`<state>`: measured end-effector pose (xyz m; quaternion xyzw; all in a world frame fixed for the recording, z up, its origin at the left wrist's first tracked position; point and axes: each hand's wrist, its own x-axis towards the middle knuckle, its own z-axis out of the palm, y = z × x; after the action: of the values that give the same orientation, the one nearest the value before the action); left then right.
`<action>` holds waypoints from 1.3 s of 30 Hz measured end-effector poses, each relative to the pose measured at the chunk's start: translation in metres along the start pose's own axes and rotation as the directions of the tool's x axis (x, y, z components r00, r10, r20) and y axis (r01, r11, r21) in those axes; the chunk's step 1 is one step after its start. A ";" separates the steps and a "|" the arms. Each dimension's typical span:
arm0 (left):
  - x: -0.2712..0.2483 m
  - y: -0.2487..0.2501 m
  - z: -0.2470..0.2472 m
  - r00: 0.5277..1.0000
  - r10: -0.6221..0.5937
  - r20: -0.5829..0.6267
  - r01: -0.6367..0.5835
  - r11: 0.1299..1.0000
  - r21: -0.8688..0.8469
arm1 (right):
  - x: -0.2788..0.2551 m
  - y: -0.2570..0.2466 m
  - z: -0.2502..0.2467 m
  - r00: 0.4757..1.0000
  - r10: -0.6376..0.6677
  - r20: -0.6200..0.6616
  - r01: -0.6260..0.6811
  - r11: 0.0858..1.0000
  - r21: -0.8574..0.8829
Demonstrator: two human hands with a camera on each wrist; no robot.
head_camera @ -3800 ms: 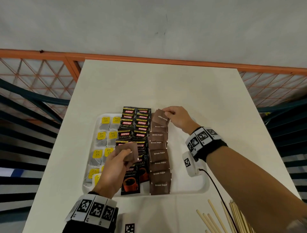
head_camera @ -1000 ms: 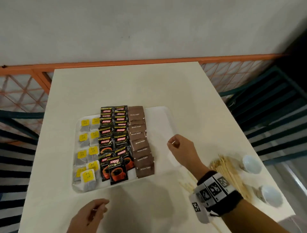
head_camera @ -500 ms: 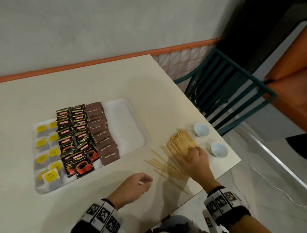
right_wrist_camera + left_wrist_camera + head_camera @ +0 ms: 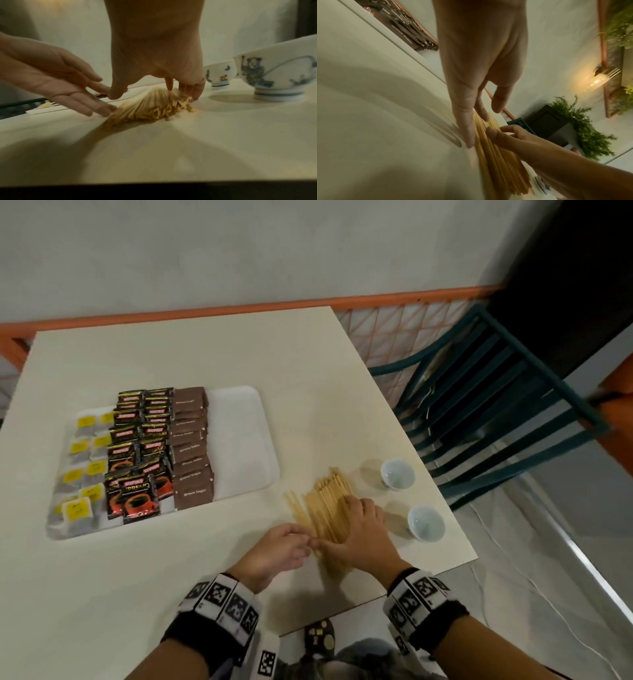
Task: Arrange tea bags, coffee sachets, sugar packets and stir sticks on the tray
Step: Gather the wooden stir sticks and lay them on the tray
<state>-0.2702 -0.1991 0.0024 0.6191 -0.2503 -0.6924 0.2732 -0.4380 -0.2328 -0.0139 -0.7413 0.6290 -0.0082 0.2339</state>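
Note:
A loose pile of wooden stir sticks lies on the table to the right of the white tray. My right hand arches over the pile, thumb on its left and bent fingers down its right side. My left hand presses straight fingers against the pile's left edge. In the tray, tea bags fill the left, coffee sachets the middle, and brown sugar packets come after them. The tray's right strip is bare.
Two small painted bowls stand just right of the sticks, close to the table's right edge. A teal slatted chair is beyond that edge. The near table edge runs right below my wrists.
Both hands left the tray and went to the stir sticks. Since half a second ago, my left hand has slid right to the pile, and the stray sticks are drawn closer together.

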 end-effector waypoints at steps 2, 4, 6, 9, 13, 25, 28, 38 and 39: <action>0.002 0.004 0.006 0.998 0.039 -0.052 -0.041 0.998 -0.041 | 0.001 -0.005 0.001 0.999 -0.022 0.037 0.022 1.000 -0.003; 0.007 0.005 0.010 0.993 0.061 -0.099 -0.065 0.997 -0.038 | 0.005 -0.009 0.011 0.998 -0.019 0.061 0.019 1.000 0.008; 0.012 0.003 0.012 0.989 0.064 -0.135 -0.067 0.998 -0.016 | 0.007 -0.015 0.024 1.000 -0.018 0.020 0.017 0.999 0.034; 0.014 -0.002 0.017 0.982 0.073 -0.175 -0.077 0.997 -0.018 | 0.006 -0.027 0.025 1.000 0.010 -0.029 -0.006 0.993 0.122; 0.013 -0.007 0.020 0.979 0.096 -0.180 -0.096 0.995 0.007 | 0.009 -0.032 0.019 0.998 0.054 0.012 -0.055 0.979 0.196; 0.017 0.008 0.014 0.988 0.073 -0.136 -0.081 0.995 -0.054 | 0.027 -0.044 0.019 0.986 0.109 0.127 -0.106 0.994 -0.024; 0.019 0.012 0.013 0.995 0.036 -0.098 -0.045 0.994 -0.099 | 0.029 -0.044 0.019 0.983 0.131 0.129 -0.133 0.991 0.004; 0.032 0.009 0.014 0.995 0.023 -0.100 -0.039 0.985 -0.165 | 0.026 -0.039 0.014 0.992 0.074 0.101 -0.079 0.996 0.045; 0.034 0.008 0.015 0.994 0.036 -0.107 -0.050 0.989 -0.139 | 0.027 -0.038 0.013 0.992 0.075 0.104 -0.084 0.993 0.079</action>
<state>-0.2870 -0.2281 -0.0148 0.6278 -0.1994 -0.6692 0.3439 -0.3929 -0.2493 -0.0197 -0.7046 0.6446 0.0123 0.2964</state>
